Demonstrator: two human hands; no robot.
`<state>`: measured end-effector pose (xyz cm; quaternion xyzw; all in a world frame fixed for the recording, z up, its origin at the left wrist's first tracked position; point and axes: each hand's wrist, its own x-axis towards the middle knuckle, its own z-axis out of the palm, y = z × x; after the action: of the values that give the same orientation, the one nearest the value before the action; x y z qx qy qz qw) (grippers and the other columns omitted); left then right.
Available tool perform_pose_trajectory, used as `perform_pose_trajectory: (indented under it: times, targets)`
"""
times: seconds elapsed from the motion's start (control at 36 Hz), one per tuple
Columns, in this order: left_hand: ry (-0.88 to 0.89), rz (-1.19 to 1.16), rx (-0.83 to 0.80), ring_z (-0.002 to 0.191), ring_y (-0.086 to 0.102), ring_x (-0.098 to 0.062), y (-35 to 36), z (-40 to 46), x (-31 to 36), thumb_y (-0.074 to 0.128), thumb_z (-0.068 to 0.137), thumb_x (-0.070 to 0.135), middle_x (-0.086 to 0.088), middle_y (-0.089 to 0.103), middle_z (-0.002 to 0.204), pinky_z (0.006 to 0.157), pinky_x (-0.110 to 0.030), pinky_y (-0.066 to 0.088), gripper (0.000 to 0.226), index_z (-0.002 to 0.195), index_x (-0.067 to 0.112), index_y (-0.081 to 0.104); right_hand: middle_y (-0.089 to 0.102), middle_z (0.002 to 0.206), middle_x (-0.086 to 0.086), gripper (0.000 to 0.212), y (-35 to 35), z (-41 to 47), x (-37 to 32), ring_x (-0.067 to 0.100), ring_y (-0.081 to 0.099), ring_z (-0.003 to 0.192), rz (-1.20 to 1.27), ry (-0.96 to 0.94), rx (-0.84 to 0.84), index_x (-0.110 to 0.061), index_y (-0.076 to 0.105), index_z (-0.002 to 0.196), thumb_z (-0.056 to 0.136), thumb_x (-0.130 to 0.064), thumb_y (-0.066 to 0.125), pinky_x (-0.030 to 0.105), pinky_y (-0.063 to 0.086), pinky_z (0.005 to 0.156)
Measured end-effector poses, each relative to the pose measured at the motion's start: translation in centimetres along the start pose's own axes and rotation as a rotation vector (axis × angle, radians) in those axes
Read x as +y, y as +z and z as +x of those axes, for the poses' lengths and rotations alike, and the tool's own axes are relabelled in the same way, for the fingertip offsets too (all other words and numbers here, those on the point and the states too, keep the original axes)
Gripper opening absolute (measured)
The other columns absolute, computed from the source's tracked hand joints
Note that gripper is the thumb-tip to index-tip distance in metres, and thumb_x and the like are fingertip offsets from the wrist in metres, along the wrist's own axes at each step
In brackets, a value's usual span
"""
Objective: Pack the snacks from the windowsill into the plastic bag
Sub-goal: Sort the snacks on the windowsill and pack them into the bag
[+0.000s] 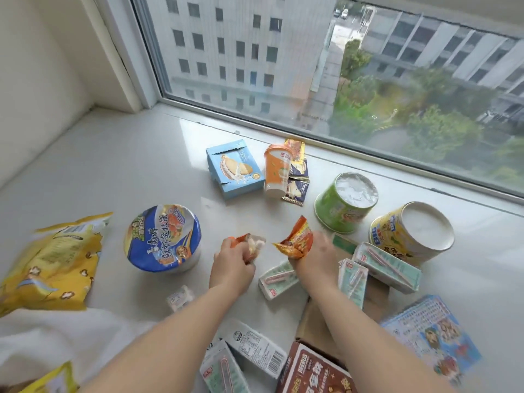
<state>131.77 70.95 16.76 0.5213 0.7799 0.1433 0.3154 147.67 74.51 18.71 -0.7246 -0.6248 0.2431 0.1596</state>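
Snacks lie scattered on the white windowsill (113,171). My left hand (231,265) is closed around a small orange and clear snack packet (251,243). My right hand (313,255) grips an orange-red crinkled snack packet (296,241). Both hands are at the middle of the sill, just right of a blue-lidded noodle bowl (163,238). A white plastic bag (56,336) lies crumpled at the lower left, with a yellow popcorn bag (51,262) above it.
A blue biscuit box (234,168), an orange cup (278,170) and small sachets (297,177) sit near the glass. A green bowl (344,199) and a yellow bowl (411,232) lie at right. Several mint drink cartons (387,266), a brown box (314,370) and a blue packet (431,336) crowd the lower right.
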Motion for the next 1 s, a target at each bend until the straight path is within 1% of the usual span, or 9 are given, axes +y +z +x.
perform_pose_trajectory:
  times: [0.17, 0.33, 0.44, 0.56, 0.69, 0.75, 0.83, 0.92, 1.0]
  targets:
    - [0.102, -0.279, 0.192, 0.08, 0.05, -0.019, -2.6, -7.8, 0.4, 0.067, 0.081, 0.018, -0.001, 0.046, 0.095, 0.074, -0.026, 0.039, 0.02, 0.069, 0.021, 0.051, 0.05, 0.087, -0.002, 0.032, -4.2, -7.5, -2.2, 0.02, 0.046, 0.079, 0.195, -0.009, 0.019, -0.011, 0.053, 0.097, 0.075, -0.027, 0.071, 0.029, 0.032, 0.065]
    - [0.124, -0.455, 0.299, 0.075, 0.047, -0.003, -5.8, -18.0, -1.2, 0.073, 0.08, 0.022, 0.011, 0.042, 0.082, 0.065, -0.013, 0.03, 0.039, 0.058, 0.031, 0.043, 0.06, 0.08, -0.005, 0.027, -7.0, -17.9, -2.5, 0.011, 0.055, 0.07, 0.547, 0.039, -0.166, -0.023, 0.052, 0.089, 0.076, -0.008, 0.071, 0.026, 0.043, 0.061]
    - [0.114, -0.454, 0.405, 0.074, 0.048, 0.005, -7.3, -23.9, -4.1, 0.076, 0.078, 0.021, 0.01, 0.041, 0.079, 0.064, -0.004, 0.032, 0.042, 0.058, 0.032, 0.04, 0.057, 0.072, 0.011, 0.019, -5.7, -23.3, -2.5, 0.025, 0.055, 0.066, 0.943, 0.052, -0.298, -0.004, 0.055, 0.082, 0.077, 0.012, 0.064, 0.029, 0.048, 0.051]
    - [0.07, -0.446, 0.511, 0.074, 0.048, 0.003, -8.6, -28.6, -7.9, 0.077, 0.075, 0.02, 0.01, 0.042, 0.08, 0.064, -0.005, 0.033, 0.041, 0.059, 0.032, 0.042, 0.063, 0.079, 0.022, 0.034, -3.5, -27.2, -4.0, 0.03, 0.061, 0.068, 1.013, 0.039, -0.463, 0.012, 0.054, 0.094, 0.066, -0.001, 0.069, 0.023, 0.047, 0.048]
    - [-0.059, -0.467, 0.588, 0.069, 0.046, 0.002, -10.9, -31.3, -12.7, 0.075, 0.077, 0.021, 0.01, 0.042, 0.08, 0.061, -0.007, 0.032, 0.035, 0.061, 0.029, 0.045, 0.067, 0.073, 0.02, 0.009, -0.9, -30.6, -7.4, 0.023, 0.063, 0.061, 0.887, 0.0, -0.567, -0.003, 0.061, 0.08, 0.074, 0.0, 0.066, 0.025, 0.047, 0.048]
    - [-0.135, -0.474, 0.57, 0.072, 0.045, -0.005, -11.6, -31.2, -14.8, 0.073, 0.078, 0.02, 0.007, 0.043, 0.083, 0.062, -0.014, 0.029, 0.032, 0.064, 0.03, 0.046, 0.07, 0.077, 0.013, 0.012, 1.0, -31.7, -8.4, 0.023, 0.064, 0.067, 0.789, -0.019, -0.583, -0.014, 0.063, 0.08, 0.071, -0.006, 0.066, 0.028, 0.049, 0.053]
    - [-0.201, -0.43, 0.402, 0.081, 0.045, -0.015, -12.2, -30.5, -17.5, 0.072, 0.079, 0.023, 0.004, 0.042, 0.088, 0.066, -0.022, 0.029, 0.027, 0.067, 0.027, 0.047, 0.063, 0.075, -0.001, 0.019, 4.2, -33.0, -9.6, 0.023, 0.061, 0.071, 0.639, -0.061, -0.533, -0.02, 0.059, 0.084, 0.067, -0.018, 0.067, 0.035, 0.051, 0.058]
    - [-0.14, -0.278, 0.238, 0.082, 0.047, -0.013, -12.6, -29.5, -18.9, 0.07, 0.079, 0.026, 0.008, 0.041, 0.091, 0.063, -0.021, 0.031, 0.026, 0.069, 0.029, 0.047, 0.057, 0.083, -0.006, 0.034, 6.9, -33.8, -10.6, 0.021, 0.056, 0.076, 0.364, -0.016, -0.442, -0.025, 0.045, 0.096, 0.07, -0.027, 0.066, 0.03, 0.043, 0.064]
    - [-0.093, -0.065, 0.133, 0.096, 0.049, -0.02, -12.9, -28.1, -19.4, 0.065, 0.077, 0.022, 0.007, 0.041, 0.111, 0.074, -0.028, 0.039, 0.018, 0.086, 0.03, 0.052, 0.062, 0.085, -0.007, 0.032, 10.1, -34.4, -11.2, 0.021, 0.061, 0.078, 0.138, -0.098, -0.33, -0.025, 0.051, 0.095, 0.064, -0.027, 0.061, 0.034, 0.051, 0.066]
